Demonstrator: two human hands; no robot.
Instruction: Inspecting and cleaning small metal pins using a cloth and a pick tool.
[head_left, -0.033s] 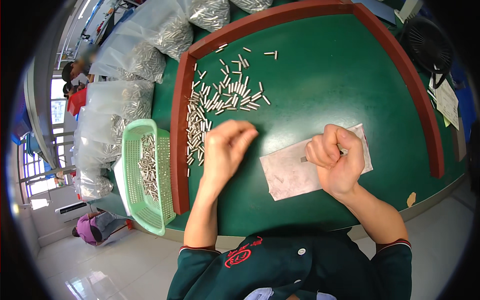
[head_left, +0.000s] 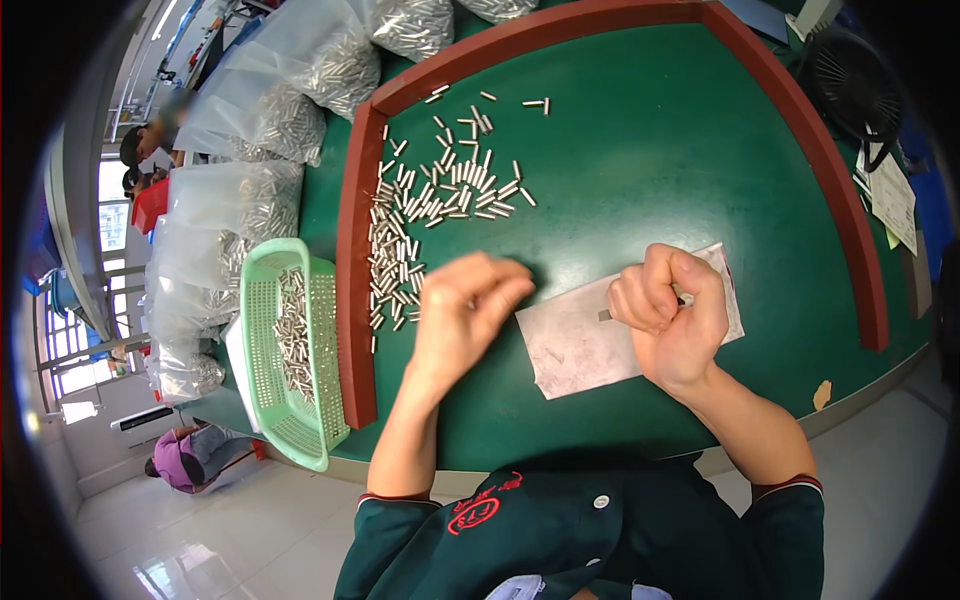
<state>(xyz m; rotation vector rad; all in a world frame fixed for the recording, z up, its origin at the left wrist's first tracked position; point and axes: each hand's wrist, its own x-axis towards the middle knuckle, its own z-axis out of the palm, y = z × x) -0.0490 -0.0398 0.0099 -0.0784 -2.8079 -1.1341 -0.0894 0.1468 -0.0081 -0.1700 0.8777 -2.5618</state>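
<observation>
My left hand (head_left: 458,315) hovers over the green table with thumb and fingertips pinched together; whatever they may hold is hidden. To its right, my right hand (head_left: 675,315) is curled closed above a stained whitish cloth or sheet (head_left: 570,355). A small dark bit shows inside its curled fingers, too little to name. Beside those fingers is a small grey piece (head_left: 604,315), and I cannot tell if it is held or lies on the sheet. Many short silvery metal pins (head_left: 465,185) lie scattered beyond and left of my left hand.
Reddish-brown rails (head_left: 357,270) border the green tabletop (head_left: 640,140). Outside the left rail stand a light green basket (head_left: 330,365) of metal pins and clear bags (head_left: 270,205) full of them. A black fan (head_left: 855,85) and papers (head_left: 893,205) sit at the far right. Other people are in the background.
My left hand has shifted slightly right, toward the whitish sheet, still pinched. My right hand stays closed in nearly the same place. The whole view has moved a little.
</observation>
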